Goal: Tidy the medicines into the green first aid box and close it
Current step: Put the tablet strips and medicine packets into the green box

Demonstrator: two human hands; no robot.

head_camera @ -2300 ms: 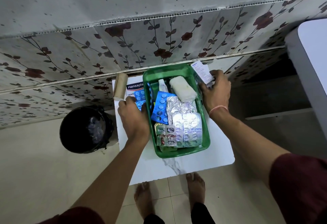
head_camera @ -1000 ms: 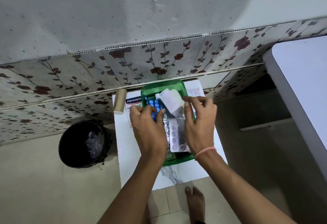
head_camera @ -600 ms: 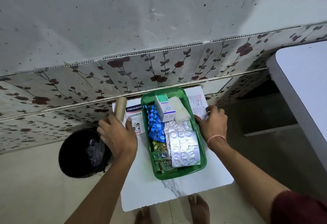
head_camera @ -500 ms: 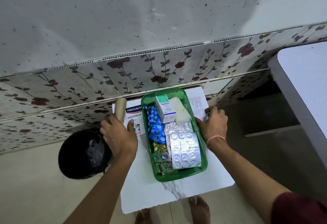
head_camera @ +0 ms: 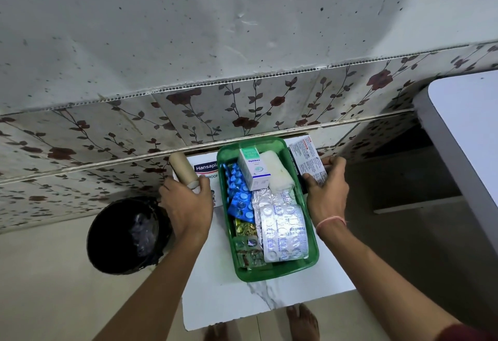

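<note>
Two bare hands work at either side of the green first aid box [head_camera: 312, 235], which we see open at the centre of the frame on a small white tabletop [head_camera: 269, 300] set against a floral-tiled wall [head_camera: 242, 103]. Our left hand [head_camera: 186, 206], left of the box, closes its grip around the near end of a tan bandage roll [head_camera: 183, 169]; the roll lies partly over a Hansaplast plaster box [head_camera: 206, 167] that sits flat on the tabletop just beside the green box's left wall. Our right hand [head_camera: 327, 195], at the box's right wall, pinches a printed white medicine carton [head_camera: 307, 160] between thumb and fingers, the carton standing tilted just outside the upper right rim.

Inside the green box, toward the upper end, we see a white and teal Optibex carton [head_camera: 254, 169] with a white gauze roll [head_camera: 277, 173] touching its right side. Blue blister strips [head_camera: 239, 198] run down the left side. Silver blister strips [head_camera: 283, 230] cover the centre and lower right, the top one printed in blue. A gold blister strip [head_camera: 244, 229] and a greenish strip [head_camera: 249, 250] lie in the lower left corner.

At the left of the frame a black bin [head_camera: 126, 235] stands on the floor beside the tabletop. A pale surface [head_camera: 469, 136] fills the right edge. Bare feet [head_camera: 301, 322] show below the tabletop at the bottom.
</note>
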